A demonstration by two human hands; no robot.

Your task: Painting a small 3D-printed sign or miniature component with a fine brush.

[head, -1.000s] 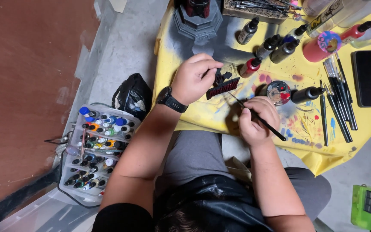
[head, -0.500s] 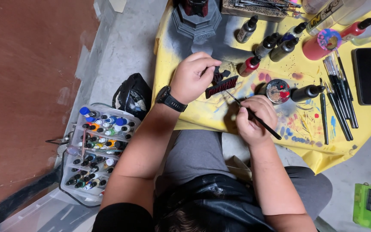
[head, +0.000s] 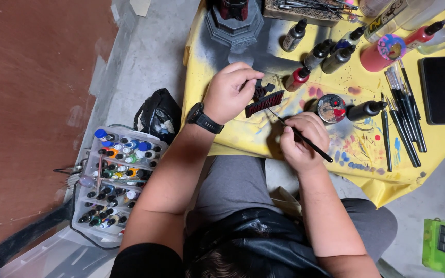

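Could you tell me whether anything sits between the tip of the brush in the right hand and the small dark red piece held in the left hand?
Nothing visible does. The right hand holds the thin brush with its tip angled up toward the dark red piece, pinched in the left hand. Only bare yellow cloth shows under the short gap.
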